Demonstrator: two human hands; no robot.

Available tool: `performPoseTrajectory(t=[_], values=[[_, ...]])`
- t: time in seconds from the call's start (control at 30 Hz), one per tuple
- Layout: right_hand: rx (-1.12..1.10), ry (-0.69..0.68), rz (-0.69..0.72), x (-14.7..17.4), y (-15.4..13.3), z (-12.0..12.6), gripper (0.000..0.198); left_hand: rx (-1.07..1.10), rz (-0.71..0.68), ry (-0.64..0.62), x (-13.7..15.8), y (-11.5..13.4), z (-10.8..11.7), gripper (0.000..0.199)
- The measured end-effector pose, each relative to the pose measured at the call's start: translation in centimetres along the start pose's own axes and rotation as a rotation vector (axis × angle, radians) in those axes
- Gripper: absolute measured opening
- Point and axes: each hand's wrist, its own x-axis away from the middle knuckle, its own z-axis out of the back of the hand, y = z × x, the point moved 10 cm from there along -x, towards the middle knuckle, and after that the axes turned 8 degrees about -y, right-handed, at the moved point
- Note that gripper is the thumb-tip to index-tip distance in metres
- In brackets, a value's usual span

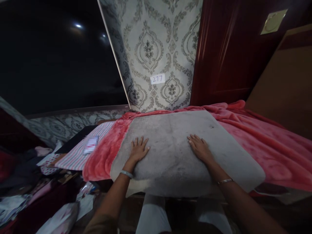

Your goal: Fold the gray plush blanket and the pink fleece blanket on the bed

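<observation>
A grey mat [168, 156] with a plush-looking surface lies spread out in front of me, its near edge hanging over the front. My left hand [139, 149] rests flat on its left part, fingers spread. On the right part, my right hand [200, 148] also lies flat, with the fingers stretched out and fairly close together. Neither hand holds anything. Under the mat is a pink-red plush blanket [102, 156], which shows on both sides and lies in folds at the right. A small dark spot marks the mat near its far right corner.
A striped cloth [75, 157] with a small blurred packet [90, 145] on it lies at the left. A large dark screen [60, 58] stands behind. Clothes and bags [58, 217] are heaped at the lower left. A brown board [285, 84] leans at the right.
</observation>
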Motion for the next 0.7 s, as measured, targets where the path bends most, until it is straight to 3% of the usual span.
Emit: performPoseTrajectory(t=[0.17, 0.33, 0.43, 0.53, 0.63, 0.7], values=[[0.006, 0.017, 0.012, 0.0, 0.2, -0.3, 0.053, 0.062, -0.311, -0.075, 3.5, 6.3, -1.6, 0.062], [0.000, 0.036, 0.005, 0.1, 0.4, -0.4, 0.054, 0.175, -0.597, -0.080, 10.4, 12.7, -3.4, 0.076], [0.004, 0.040, 0.017, 0.1, 0.5, -0.5, 0.053, 0.283, -0.786, -0.101, 13.6, 15.1, -3.6, 0.068], [0.013, 0.052, 0.029, 0.1, 0.6, -0.6, 0.053, 0.395, -0.741, -0.032, 12.0, 12.9, -1.4, 0.056], [0.020, 0.064, 0.040, 0.0, 0.6, -0.6, 0.053, 0.337, -0.448, 0.079, 6.9, 7.0, 1.1, 0.057], [0.020, 0.070, 0.041, 0.1, 0.6, -0.5, 0.053, 0.210, -0.152, 0.088, 3.8, 2.0, 1.7, 0.062]])
